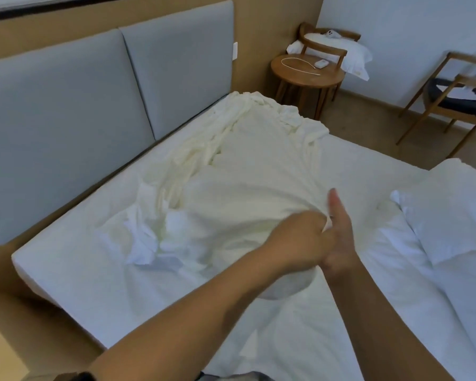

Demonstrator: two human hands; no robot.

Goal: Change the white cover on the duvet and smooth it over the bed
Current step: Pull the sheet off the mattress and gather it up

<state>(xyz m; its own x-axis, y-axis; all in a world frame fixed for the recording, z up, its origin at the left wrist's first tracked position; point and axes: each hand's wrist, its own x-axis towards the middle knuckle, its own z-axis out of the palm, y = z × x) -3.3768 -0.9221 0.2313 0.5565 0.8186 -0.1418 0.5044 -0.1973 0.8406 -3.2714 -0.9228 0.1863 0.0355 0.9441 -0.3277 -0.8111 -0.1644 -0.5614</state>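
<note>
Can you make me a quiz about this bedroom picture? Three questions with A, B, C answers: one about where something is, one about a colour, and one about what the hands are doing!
1. Where is the white cable?
A. on the floor
B. on the round wooden table
C. on a chair

2. What colour is the padded headboard?
A. grey
B. red
C. green

3. What are the left hand and the right hand doing?
A. gripping the cream duvet
B. lying flat and open on it
C. hanging away from it

Answers:
1 B, the cable lies curled on the tabletop.
2 A, its panels are pale grey.
3 A, both hands meet at the duvet's near edge and bunch its fabric.
</note>
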